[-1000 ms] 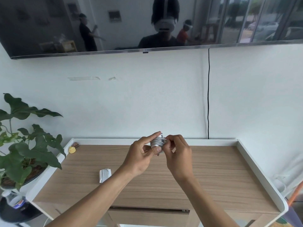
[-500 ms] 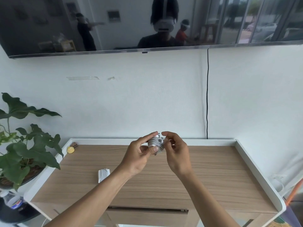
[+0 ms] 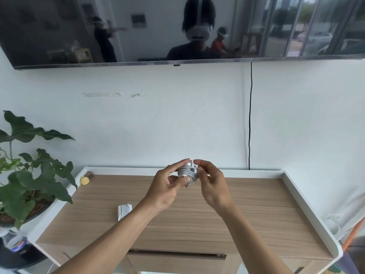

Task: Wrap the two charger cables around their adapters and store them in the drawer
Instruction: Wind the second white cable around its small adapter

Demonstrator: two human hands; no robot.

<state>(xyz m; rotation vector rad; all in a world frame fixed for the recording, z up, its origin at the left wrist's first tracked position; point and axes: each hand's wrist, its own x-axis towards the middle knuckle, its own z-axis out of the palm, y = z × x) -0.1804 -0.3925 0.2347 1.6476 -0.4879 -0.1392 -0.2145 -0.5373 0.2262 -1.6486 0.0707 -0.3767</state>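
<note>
White wall and a dark wall-mounted screen are filling the background, and below them a wooden cabinet top with a raised white rim is stretching across. At the far left a leafy plant is sitting beside the cabinet, and a small yellow object is lying in the top's back left corner. One wrapped charger is resting on the wood, just left of your left forearm. Your left hand is pinching the second charger in the air above the top, forefinger over it and thumb against its coils. Beneath, the drawer is showing its front under the near edge. Your right hand is gripping the same bundle from the other side, fingers curling round its right edge. Further right, a black cord is hanging down the wall.
</note>
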